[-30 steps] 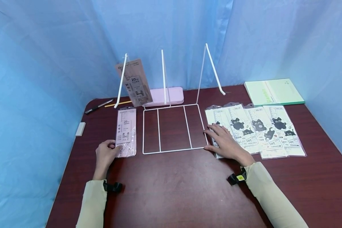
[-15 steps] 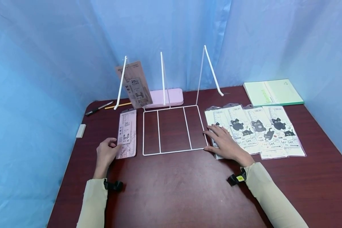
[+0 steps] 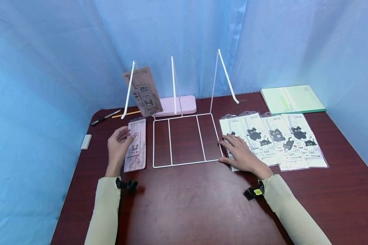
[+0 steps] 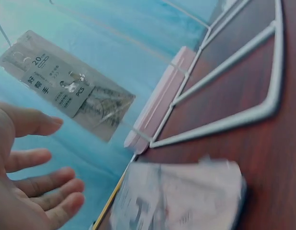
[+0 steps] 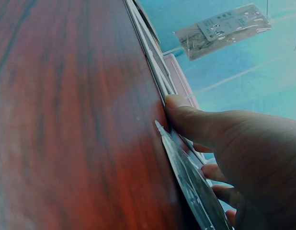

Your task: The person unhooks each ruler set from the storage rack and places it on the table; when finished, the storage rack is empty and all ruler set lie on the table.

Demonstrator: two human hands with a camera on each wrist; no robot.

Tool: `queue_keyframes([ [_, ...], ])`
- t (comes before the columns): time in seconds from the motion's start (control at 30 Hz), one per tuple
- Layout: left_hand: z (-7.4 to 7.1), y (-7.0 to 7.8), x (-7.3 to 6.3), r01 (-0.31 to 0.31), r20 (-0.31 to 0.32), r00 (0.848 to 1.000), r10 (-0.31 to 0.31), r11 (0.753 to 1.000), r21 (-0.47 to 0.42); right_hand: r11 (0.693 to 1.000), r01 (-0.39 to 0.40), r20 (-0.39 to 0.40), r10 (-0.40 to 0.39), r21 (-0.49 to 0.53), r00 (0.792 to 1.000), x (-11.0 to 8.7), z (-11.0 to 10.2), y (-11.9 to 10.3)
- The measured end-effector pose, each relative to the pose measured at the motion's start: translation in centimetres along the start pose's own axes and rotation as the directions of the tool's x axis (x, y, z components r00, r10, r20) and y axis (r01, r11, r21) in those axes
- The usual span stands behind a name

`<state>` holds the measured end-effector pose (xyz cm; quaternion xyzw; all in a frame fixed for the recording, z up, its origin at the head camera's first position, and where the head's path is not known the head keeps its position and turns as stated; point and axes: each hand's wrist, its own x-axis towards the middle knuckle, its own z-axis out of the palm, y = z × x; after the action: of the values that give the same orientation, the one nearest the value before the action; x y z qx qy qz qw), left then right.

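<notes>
My left hand (image 3: 119, 146) hovers over the left edge of a pink ruler-set pack (image 3: 137, 160) lying on the table. In the left wrist view its fingers (image 4: 47, 184) are relaxed and hold nothing. Another pink ruler-set pack (image 3: 143, 93) hangs tilted on the left prong of a white wire rack (image 3: 187, 163). My right hand (image 3: 243, 153) lies over the rack's right front corner and the leftmost white cat ruler-set pack (image 3: 231, 127). Its thumb (image 5: 186, 112) touches the rack's wire. The fingers are spread, and part of that pack is hidden beneath them.
More cat ruler-set packs (image 3: 299, 129) overlap at the right. Behind them lies a green notebook (image 3: 294, 98). A pink case (image 3: 185, 103) sits behind the rack. A pen (image 3: 105, 116), a yellow pencil (image 3: 125, 114) and a white eraser (image 3: 86, 142) lie at the left.
My left hand has let go of the flat pink pack's lower left edge and moved up and slightly right above it. The right hand has stayed in place.
</notes>
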<state>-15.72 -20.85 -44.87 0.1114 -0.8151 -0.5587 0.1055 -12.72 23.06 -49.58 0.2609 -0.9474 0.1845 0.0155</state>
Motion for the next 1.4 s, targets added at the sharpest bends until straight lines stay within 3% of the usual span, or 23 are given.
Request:
queue_keyframes([
  [0.2, 1.5, 0.7, 1.7, -0.029, -0.002, 1.0, 0.029, 0.984, -0.173, 1.0, 0.003, -0.005, -0.003, -0.004, 1.0, 0.0, 0.0, 0.0],
  [0.4, 3.1, 1.2, 3.2, -0.012, -0.002, 1.0, 0.012, 0.975, -0.22, 1.0, -0.002, -0.004, 0.002, -0.005, 1.0, 0.0, -0.1, 0.0],
  [0.63, 4.8, 1.6, 5.1, -0.037, 0.013, 0.999, 0.044, 0.949, -0.315, 1.0, -0.01, -0.002, 0.01, -0.006, 1.0, -0.1, -0.1, 0.0],
  [0.87, 5.7, 1.7, 6.2, -0.038, -0.013, 0.999, 0.036, 0.955, -0.295, 1.0, -0.005, 0.001, 0.005, -0.005, 1.0, 0.0, -0.1, 0.0],
  [1.0, 6.0, 1.5, 7.1, -0.029, 0.002, 1.0, 0.031, 0.951, -0.307, 1.0, -0.001, -0.002, 0.001, -0.003, 1.0, 0.0, 0.1, 0.1],
  [1.17, 6.4, 1.1, 7.9, -0.019, 0.019, 0.999, 0.027, 0.935, -0.354, 1.0, 0.004, -0.006, -0.004, -0.001, 1.0, 0.0, 0.3, 0.3],
  [1.4, 6.9, 0.9, 8.2, -0.058, -0.004, 0.998, 0.062, 0.914, -0.401, 1.0, 0.006, -0.011, -0.006, 0.001, 1.0, 0.0, 0.3, 0.3],
])
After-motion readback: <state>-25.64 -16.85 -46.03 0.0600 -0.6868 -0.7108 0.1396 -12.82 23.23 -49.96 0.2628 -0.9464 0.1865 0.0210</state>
